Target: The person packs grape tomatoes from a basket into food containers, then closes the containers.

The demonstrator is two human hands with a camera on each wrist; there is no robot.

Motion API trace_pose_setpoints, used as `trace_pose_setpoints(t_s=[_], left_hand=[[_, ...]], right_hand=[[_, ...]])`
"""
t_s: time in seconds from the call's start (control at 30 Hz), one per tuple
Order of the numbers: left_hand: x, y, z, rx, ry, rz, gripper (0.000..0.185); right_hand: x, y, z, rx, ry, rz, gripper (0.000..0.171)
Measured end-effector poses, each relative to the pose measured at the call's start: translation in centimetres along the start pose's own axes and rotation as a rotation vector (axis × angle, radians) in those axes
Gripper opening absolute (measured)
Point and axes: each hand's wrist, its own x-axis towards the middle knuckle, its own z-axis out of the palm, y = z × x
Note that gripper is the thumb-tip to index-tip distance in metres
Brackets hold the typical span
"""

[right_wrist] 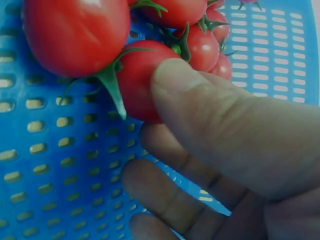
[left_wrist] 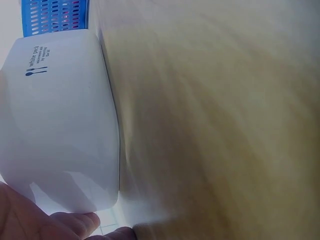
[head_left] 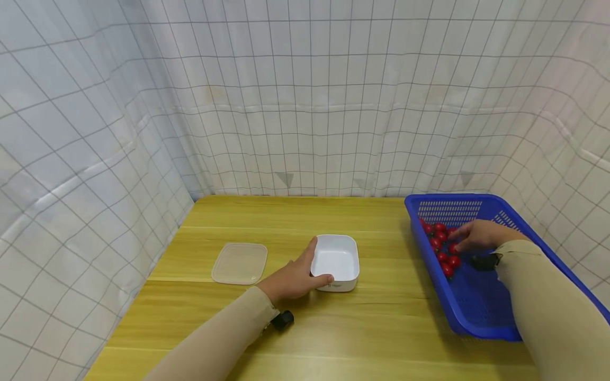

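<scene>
A square white plastic food container (head_left: pixel 335 256), open at the top, stands mid-table. My left hand (head_left: pixel 294 278) holds its near left corner, thumb at the front rim and fingers along the left side. Small printed lettering shows on its wall in the left wrist view. Over on the right, my right hand (head_left: pixel 481 234) reaches into a blue perforated basket (head_left: pixel 483 301). There it pinches a red cherry tomato (right_wrist: pixel 135 82) with a green stem, thumb on top and fingers underneath. Several more cherry tomatoes (head_left: pixel 442 257) lie along the basket's left side.
A flat translucent lid (head_left: pixel 240 263) lies on the wooden table (head_left: pixel 362 338), left of the container. Grid-patterned white curtains (head_left: pixel 295 106) hang behind the table and at both sides. The basket's raised rim surrounds the right hand.
</scene>
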Motion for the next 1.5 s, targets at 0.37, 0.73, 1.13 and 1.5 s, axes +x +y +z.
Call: trace_pose_setpoints(t_s=[0.37,0.73,1.13,1.5], left_hand=[[0.0,0.1,0.0,0.007,-0.005,-0.007,0.111],[0.1,-0.1,-0.1,0.005,-0.012,-0.013,0.112],[0.2,-0.2,0.0,0.007,-0.008,-0.01,0.11],[0.2,-0.2,0.0,-0.01,-0.012,-0.005,0.109]], right_hand=[[-0.4,-0.1,-0.1,0.113,-0.143,0.019,0.045],[-0.4,0.1,0.2,0.142,-0.139,0.048,0.038],[-0.7,0.3,-0.1,0.131,-0.112,0.044,0.04],[-1.2,0.4,-0.9,0.107,-0.058,0.034,0.046]])
